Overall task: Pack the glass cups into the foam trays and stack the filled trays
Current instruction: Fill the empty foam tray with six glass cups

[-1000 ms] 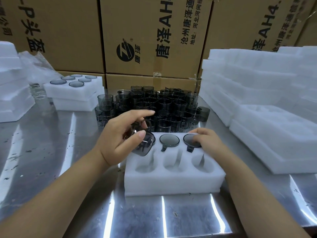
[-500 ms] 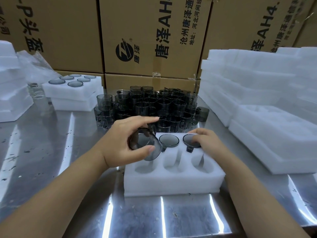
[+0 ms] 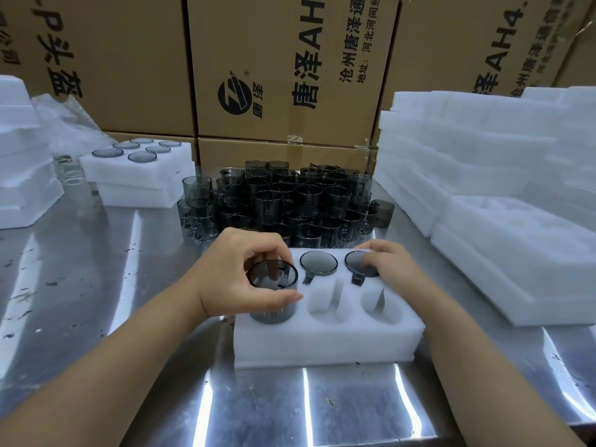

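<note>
**Supervisor:** White foam tray (image 3: 322, 345) in front of you. Report position.

**Operator:** I see it lying flat on the steel worktop (image 3: 96, 285), between both forearms. It has two rows of three pockets.

**Supervisor:** Left hand?

**Operator:** My left hand (image 3: 235, 279) grips a smoky glass cup (image 3: 274, 298). The thumb is on the near side. The fingers (image 3: 261, 246) curl over the far side, clamped on the upper wall. The cup stands vertical in the near-left pocket. Its lower part is sunk in the foam and its upper part stands proud.

**Supervisor:** Right hand?

**Operator:** My right hand (image 3: 392, 266) rests on the far-right cup (image 3: 356, 264). The fingers are bent, with the tips touching its round top face, not wrapped round it. That cup is seated flush, handle in the slot toward me. The far-middle cup (image 3: 318, 262) is seated the same way, with no hand on it. The far-left pocket is hidden by my left hand, so I cannot tell its state. The near-middle pocket (image 3: 325, 306) and near-right pocket (image 3: 382, 306) show bare foam.

**Supervisor:** Surroundings?

**Operator:** The loose cups (image 3: 290, 201) stand packed together just behind the tray. At far left is a two-high stack of trays (image 3: 138, 177), with cups seated in the top one. At right are piled foam trays (image 3: 483, 162). Cardboard cartons (image 3: 290, 75) line the back.
</note>
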